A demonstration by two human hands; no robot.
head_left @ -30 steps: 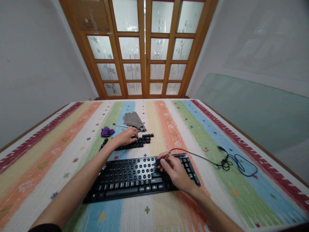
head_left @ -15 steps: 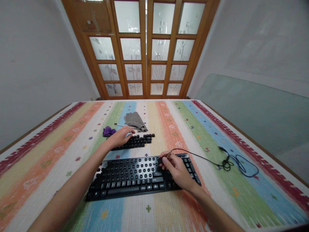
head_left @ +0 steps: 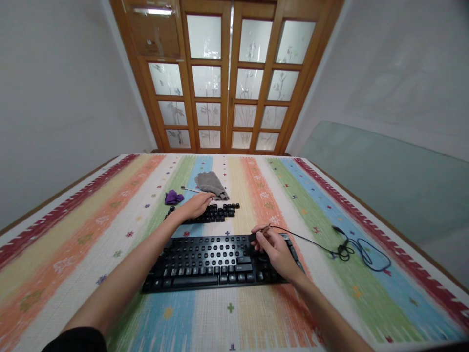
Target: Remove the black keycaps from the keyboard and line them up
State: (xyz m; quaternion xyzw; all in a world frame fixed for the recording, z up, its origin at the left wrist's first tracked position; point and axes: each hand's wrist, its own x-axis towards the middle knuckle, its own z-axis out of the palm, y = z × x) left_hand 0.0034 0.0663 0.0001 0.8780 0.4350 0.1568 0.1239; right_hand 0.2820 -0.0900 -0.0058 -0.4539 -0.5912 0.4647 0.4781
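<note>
A black keyboard (head_left: 196,280) lies across the table in front of me, many of its upper key positions showing small bare posts. My right hand (head_left: 273,247) is closed over its right part, with a small black keycap (head_left: 252,237) at the fingertips. Something thin and brownish also shows between those fingers, too small to name. My left hand (head_left: 196,205) reaches over a group of loose black keycaps (head_left: 219,214) behind the keyboard. Its fingers are drawn together beside a grey cloth (head_left: 210,183); whatever they hold, if anything, is hidden.
A crumpled purple cloth (head_left: 173,197) and a thin light stick (head_left: 190,189) with a dark tip lie left of the grey cloth. The keyboard's black cable (head_left: 344,252) is coiled at the right. A striped cloth (head_left: 289,318) covers the table.
My left hand's fingers have come together and moved a little right, towards the grey cloth's near edge. My right hand has risen slightly with the keycap. The view has tilted slightly.
</note>
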